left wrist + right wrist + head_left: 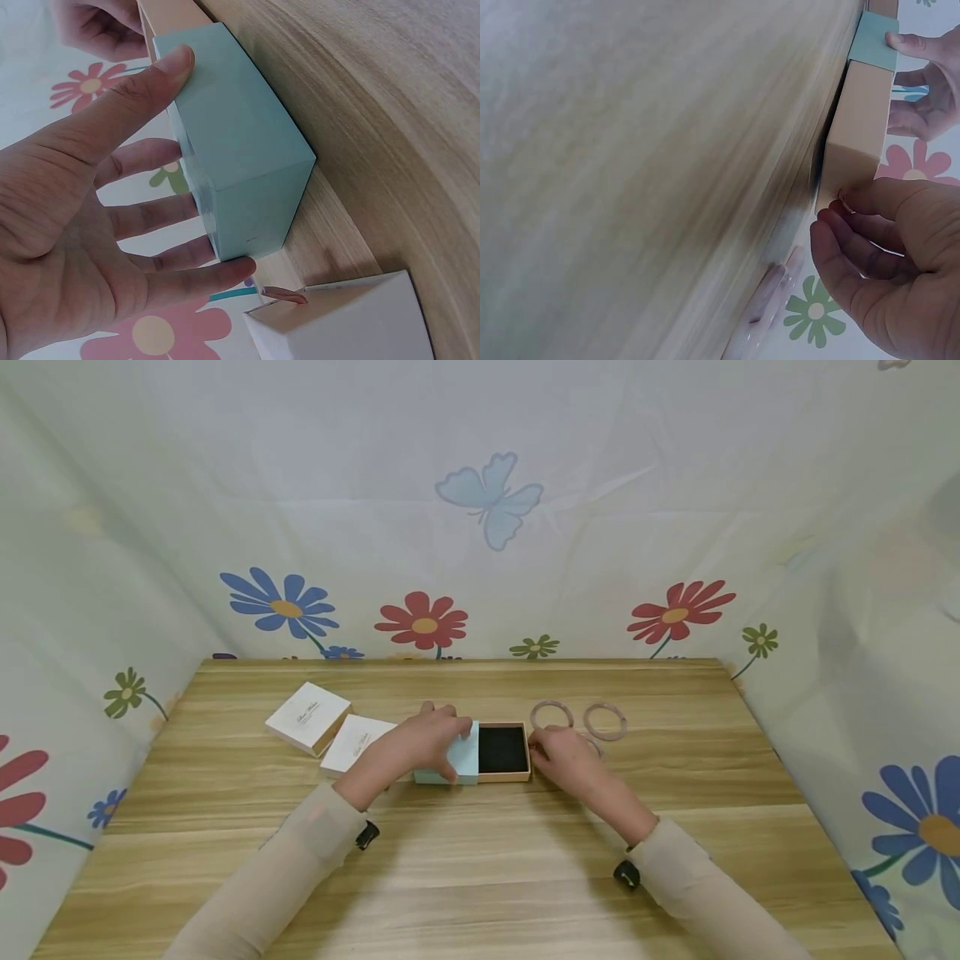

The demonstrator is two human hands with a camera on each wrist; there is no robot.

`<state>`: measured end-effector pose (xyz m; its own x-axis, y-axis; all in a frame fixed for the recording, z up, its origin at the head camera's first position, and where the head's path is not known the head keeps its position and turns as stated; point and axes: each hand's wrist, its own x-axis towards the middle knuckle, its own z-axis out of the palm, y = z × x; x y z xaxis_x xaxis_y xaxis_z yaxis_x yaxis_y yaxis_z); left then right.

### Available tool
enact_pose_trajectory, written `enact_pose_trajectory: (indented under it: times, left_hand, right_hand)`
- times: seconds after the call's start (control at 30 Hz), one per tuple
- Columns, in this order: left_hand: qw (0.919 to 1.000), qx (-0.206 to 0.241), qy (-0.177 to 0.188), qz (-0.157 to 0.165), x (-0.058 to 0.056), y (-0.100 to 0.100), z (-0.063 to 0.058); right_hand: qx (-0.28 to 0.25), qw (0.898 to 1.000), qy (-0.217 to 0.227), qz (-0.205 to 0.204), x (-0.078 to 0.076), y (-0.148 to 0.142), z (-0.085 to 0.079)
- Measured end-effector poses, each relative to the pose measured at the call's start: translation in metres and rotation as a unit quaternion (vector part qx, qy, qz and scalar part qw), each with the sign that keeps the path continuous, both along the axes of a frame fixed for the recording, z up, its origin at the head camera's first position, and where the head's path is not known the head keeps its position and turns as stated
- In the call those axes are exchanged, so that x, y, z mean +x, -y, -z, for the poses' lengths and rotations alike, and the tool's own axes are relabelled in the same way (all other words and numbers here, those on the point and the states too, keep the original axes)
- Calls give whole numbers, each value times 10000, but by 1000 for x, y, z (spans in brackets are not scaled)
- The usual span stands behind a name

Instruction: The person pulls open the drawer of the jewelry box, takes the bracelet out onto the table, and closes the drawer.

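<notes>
A pale teal box sleeve (468, 753) lies on the table with its tan drawer (506, 778) pulled out to the right, showing black padding (502, 748) inside. My left hand (427, 739) grips the sleeve across its width; in the left wrist view the thumb presses one long side and the fingers reach over the top and far end. At the drawer's right end, my right hand (570, 764) pinches a small pull tab (841, 195) between thumb and forefinger. Translucent pinkish bangles lie behind and beside this hand, one (606, 705) in full view, another (597, 746) partly hidden.
Two white boxes with printed lids, one farther back (309, 714) and one closer (352, 743), lie left of the teal sleeve. The left forearm partly covers the closer one. A floral cloth (570, 568) hangs behind the wooden table (480, 877) and along both sides.
</notes>
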<state>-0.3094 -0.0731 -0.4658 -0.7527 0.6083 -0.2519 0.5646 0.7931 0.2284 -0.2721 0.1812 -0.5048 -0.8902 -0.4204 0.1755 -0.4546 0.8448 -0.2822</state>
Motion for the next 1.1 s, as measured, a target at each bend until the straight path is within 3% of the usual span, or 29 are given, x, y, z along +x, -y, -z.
enact_pose_trajectory:
  times: [0.6,1.1]
  left_hand:
    - [10000,-4,28,-85,1,-1,-1]
    - [10000,-26,39,-41,0,-1,0]
  right_hand:
    - [-127,9991,388,63,-2,5,-3]
    - [-163,9989,440,69,-5,7,-4]
